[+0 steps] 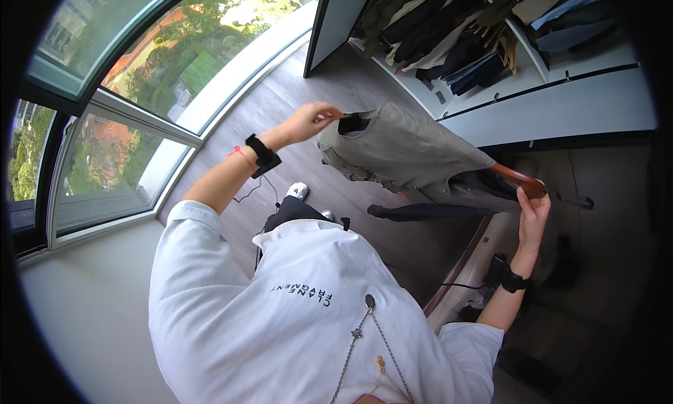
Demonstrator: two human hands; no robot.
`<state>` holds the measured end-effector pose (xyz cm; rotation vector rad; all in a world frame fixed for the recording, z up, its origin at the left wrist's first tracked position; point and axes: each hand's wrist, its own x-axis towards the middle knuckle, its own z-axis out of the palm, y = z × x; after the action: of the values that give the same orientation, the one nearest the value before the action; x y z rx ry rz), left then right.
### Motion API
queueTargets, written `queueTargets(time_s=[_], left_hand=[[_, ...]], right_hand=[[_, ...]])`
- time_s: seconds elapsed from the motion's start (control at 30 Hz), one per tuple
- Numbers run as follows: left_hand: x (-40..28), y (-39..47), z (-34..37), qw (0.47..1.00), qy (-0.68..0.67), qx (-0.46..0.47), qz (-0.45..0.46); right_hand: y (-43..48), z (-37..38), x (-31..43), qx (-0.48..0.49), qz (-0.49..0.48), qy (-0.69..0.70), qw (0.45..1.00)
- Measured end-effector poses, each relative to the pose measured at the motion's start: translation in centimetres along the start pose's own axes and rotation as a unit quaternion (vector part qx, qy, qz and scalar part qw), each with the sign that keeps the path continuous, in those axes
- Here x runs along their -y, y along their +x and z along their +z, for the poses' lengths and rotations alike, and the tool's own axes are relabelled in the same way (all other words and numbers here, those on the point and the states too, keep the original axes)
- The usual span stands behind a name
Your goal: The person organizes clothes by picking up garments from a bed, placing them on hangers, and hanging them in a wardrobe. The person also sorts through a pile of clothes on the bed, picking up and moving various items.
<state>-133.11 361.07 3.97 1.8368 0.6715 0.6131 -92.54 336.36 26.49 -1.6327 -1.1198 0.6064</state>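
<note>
A grey-olive garment (pixel 415 141) hangs stretched out in front of me, with a reddish-brown wooden clothes hanger (pixel 518 179) coming out of its right end. The hanger's metal hook points right. My right hand (pixel 533 209) grips the wood close to the hook. At the garment's left end, my left hand (pixel 320 121) pinches the cloth edge beside a dark opening. Dark cloth shows under the garment near the hanger, and a long dark strip of fabric (pixel 431 211) lies or hangs below it; which of these I cannot tell.
An open wardrobe (pixel 531 52) with hanging clothes (pixel 436 36) and several wooden hangers stands at the upper right. Large windows (pixel 173 78) line the left side. A thin cable (pixel 263 178) runs over the wood-look floor (pixel 252 109) near my feet. A dark reflective surface (pixel 604 194) is at the right.
</note>
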Motion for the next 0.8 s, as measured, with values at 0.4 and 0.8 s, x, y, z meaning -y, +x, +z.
queueTargets(time_s=[0.4, 0.8], left_hand=[[7.6, 1.5, 19.4, 0.939, 0.216, 0.262, 0.043], [-2.3, 12.5, 11.0, 0.945, -0.19, 0.14, -0.229]], right_hand=[[-5.7, -4.8, 2.2, -0.06, 0.026, -0.083, 0.994], [-10.7, -5.2, -4.1, -0.136, 0.059, -0.168, 0.975]])
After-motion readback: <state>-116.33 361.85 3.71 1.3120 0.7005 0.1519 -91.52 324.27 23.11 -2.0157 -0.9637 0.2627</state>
